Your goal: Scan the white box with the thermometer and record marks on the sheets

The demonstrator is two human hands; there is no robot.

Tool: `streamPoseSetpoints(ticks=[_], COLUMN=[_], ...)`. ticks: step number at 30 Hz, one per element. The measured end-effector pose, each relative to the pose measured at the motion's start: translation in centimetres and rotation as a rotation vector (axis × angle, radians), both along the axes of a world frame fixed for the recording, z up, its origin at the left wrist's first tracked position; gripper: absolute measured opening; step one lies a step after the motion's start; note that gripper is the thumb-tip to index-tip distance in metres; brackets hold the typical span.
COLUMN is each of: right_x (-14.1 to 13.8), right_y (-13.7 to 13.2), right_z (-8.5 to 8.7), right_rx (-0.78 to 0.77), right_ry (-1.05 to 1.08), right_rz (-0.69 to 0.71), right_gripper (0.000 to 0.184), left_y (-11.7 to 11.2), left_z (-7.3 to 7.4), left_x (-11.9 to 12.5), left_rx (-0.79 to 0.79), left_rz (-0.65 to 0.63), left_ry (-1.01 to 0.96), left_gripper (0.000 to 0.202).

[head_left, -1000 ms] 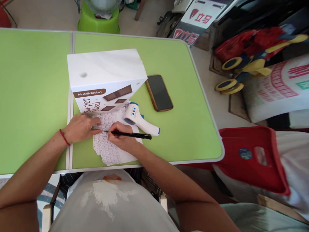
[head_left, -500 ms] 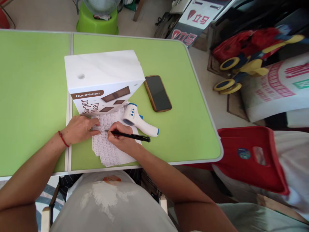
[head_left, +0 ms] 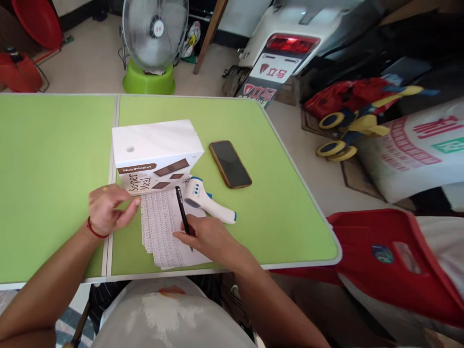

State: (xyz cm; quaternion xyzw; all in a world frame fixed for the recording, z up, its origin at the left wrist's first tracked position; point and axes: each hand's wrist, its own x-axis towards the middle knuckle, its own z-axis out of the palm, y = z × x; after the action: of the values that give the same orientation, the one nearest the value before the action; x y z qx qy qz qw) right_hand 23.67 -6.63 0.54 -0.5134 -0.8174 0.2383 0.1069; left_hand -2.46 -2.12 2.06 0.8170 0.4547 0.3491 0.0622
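Observation:
My right hand [head_left: 212, 237] is closed on a black pen [head_left: 181, 208] over the right side of the written sheets. The pen's upper end points away from me, and its lower end shows just below my fingers. Dense rows of handwriting cover the stacked paper sheets [head_left: 163, 232]. My left hand [head_left: 110, 208] is beside the sheets with its thumb apart and its fingers loosely bent, holding nothing. Just beyond it stands a white NutriMotion box [head_left: 155, 145], at the top edge of the paper. A white and blue infrared thermometer [head_left: 213, 205] lies partly over the sheets' right side.
A phone [head_left: 231, 164] lies face up right of the box on the green table [head_left: 282, 208]. Past the table's far edge stand a fan [head_left: 155, 29] on a green stool [head_left: 149, 81] and a scooter [head_left: 282, 48]. A red chair [head_left: 377, 232] is at the right.
My left hand has lifted off the paper and moved left. My right hand has moved toward me, and the pen has turned from lying across to pointing away. The view has tilted up.

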Motion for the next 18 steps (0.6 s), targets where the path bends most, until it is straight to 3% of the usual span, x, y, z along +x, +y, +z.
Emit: streamPoseSetpoints(ticks=[2, 4, 10, 12, 15, 18], right_x=[0.1, -0.1, 1.0, 2.3, 4.3, 5.2], right_y=[-0.1, 0.0, 0.5, 1.0, 2.0, 2.8], right_z=[-0.9, -1.7, -1.6, -1.5, -2.2, -3.4], right_rx=[0.087, 0.158, 0.44, 0.491, 0.39, 0.233], right_ry=[-0.125, -0.174, -0.011, -0.055, -0.149, -0.136], right_rz=[-0.042, -0.081, -0.267, -0.353, -0.358, -0.303], right_gripper=[0.024, 0.022, 0.023, 0.033, 0.054, 0.051], left_y=[0.7, 1.5, 3.1, 3.3, 3.7, 4.1], left_z=[0.1, -0.1, -1.6, -2.2, -2.9, -3.2], left_x=[-0.2, 0.0, 0.4, 0.3, 0.2, 0.6], left_rx=[0.18, 0.25, -0.162, -0.268, -0.37, -0.395], left_rz=[0.2, 0.287, 0.015, -0.025, -0.073, -0.125], left_ry=[-0.221, -0.403, -0.445, -0.44, -0.571, -0.795], left_gripper=[0.029, 0.046, 0.091, 0.102, 0.112, 0.111])
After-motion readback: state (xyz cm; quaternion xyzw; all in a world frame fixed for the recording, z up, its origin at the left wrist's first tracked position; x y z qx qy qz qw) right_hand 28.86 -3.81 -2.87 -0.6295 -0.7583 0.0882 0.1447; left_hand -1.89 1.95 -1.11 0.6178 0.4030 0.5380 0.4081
